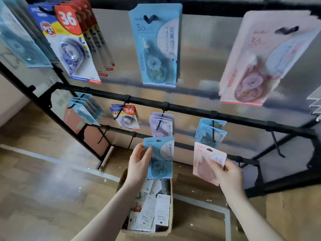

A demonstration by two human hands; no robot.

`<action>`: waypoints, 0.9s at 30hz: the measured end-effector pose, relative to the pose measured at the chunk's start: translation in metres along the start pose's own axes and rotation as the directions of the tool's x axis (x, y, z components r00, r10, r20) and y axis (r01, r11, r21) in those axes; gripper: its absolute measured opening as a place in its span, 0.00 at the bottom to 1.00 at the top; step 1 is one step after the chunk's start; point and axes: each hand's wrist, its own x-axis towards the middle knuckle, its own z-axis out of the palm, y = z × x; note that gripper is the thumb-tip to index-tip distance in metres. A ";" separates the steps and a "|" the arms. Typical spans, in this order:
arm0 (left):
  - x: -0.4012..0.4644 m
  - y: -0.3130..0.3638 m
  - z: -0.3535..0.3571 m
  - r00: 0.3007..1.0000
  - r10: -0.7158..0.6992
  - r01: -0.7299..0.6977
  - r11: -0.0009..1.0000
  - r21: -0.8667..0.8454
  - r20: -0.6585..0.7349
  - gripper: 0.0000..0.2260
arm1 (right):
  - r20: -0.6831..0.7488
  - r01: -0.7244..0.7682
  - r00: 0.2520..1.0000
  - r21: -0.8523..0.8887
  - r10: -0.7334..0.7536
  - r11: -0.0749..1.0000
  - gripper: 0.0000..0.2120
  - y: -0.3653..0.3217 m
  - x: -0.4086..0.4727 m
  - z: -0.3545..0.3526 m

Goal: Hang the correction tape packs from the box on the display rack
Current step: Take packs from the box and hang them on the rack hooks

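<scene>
My left hand pinches a blue correction tape pack by its left edge, upright above the cardboard box. My right hand grips a pink correction tape pack from its right side, just below the blue packs hanging on a low hook. The box on the floor holds several loose packs, mostly showing their white backs. The black display rack stands in front of me with packs on its hooks.
Upper hooks carry red-and-blue "36" packs, blue packs and pink packs. Lower hooks hold light blue, red-blue and lilac packs. A bare hook sticks out at the lower right. Wooden floor lies all around.
</scene>
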 end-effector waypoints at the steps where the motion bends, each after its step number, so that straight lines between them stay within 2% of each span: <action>1: -0.002 -0.001 0.010 1.000 -0.006 0.006 1.000 0.006 0.006 0.03 | -0.001 0.001 1.000 0.003 -0.001 1.000 0.05 0.001 0.002 -0.010; 10: -0.004 -0.009 0.114 0.997 -0.031 0.027 0.998 0.064 0.064 0.03 | -0.016 0.010 1.000 0.012 -0.010 1.000 0.09 0.016 0.035 -0.090; 15: 0.001 -0.010 0.156 0.996 -0.047 0.038 0.992 0.122 0.070 0.08 | -0.023 0.000 1.000 -0.015 0.000 1.000 0.11 0.028 0.050 -0.118; 20: 0.008 -0.013 0.168 0.998 -0.052 0.045 0.985 0.164 0.040 0.11 | -0.038 -0.023 0.999 0.009 0.024 1.000 0.08 0.035 0.058 -0.133; 27: 0.000 -0.027 0.167 0.998 -0.042 0.032 0.973 0.227 0.037 0.06 | -0.046 -0.039 0.998 0.034 0.041 0.999 0.08 0.041 0.062 -0.139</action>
